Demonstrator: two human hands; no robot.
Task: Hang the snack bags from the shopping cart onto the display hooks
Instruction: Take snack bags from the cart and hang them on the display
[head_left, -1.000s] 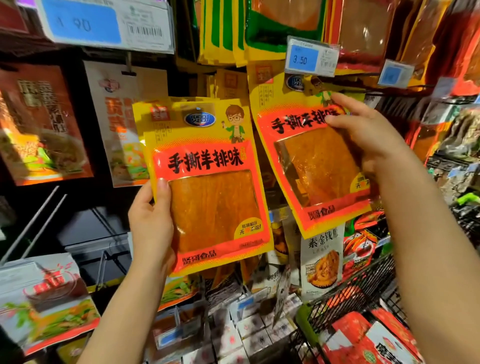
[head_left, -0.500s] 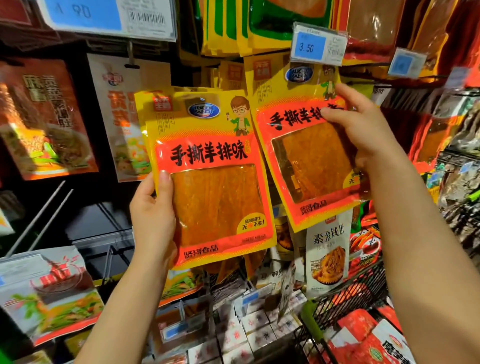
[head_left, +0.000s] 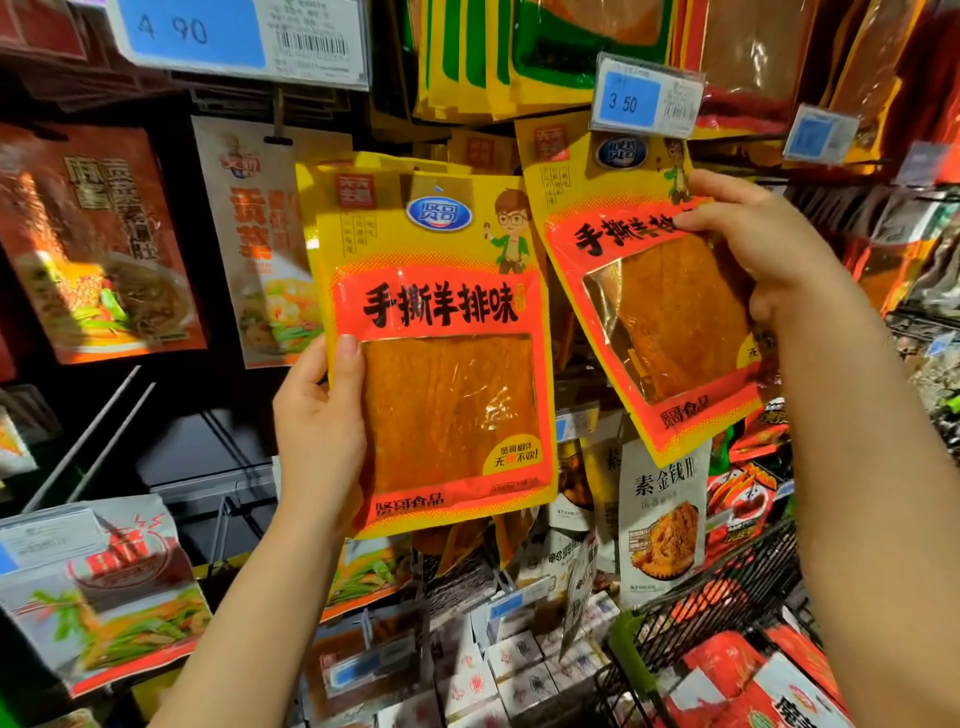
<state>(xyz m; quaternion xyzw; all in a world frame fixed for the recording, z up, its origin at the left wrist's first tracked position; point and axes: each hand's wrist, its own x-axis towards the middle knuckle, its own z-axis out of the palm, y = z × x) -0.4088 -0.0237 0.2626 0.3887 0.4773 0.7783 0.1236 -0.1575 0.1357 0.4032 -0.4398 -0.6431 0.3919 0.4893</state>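
My left hand (head_left: 318, 426) grips the left edge of a yellow-and-red snack bag (head_left: 441, 364) with a clear window, held upright in front of the display; more bags seem stacked behind it. My right hand (head_left: 753, 244) pinches a second bag of the same kind (head_left: 644, 291), tilted, its top just under the 3.50 price tag (head_left: 647, 98). The hook behind that tag is hidden by the bag. The black wire shopping cart (head_left: 727, 597) sits at the lower right with red snack bags (head_left: 769, 680) inside.
Two bare metal hooks (head_left: 98, 431) jut out at the left, below a dark red bag (head_left: 98, 244) and a white bag (head_left: 260, 239). Yellow and green bags (head_left: 519, 52) hang above. Small boxes (head_left: 519, 670) fill the shelf below.
Both bags have risen a little toward the display, and the right bag's top has come up close under the 3.50 tag. Both grips are the same.
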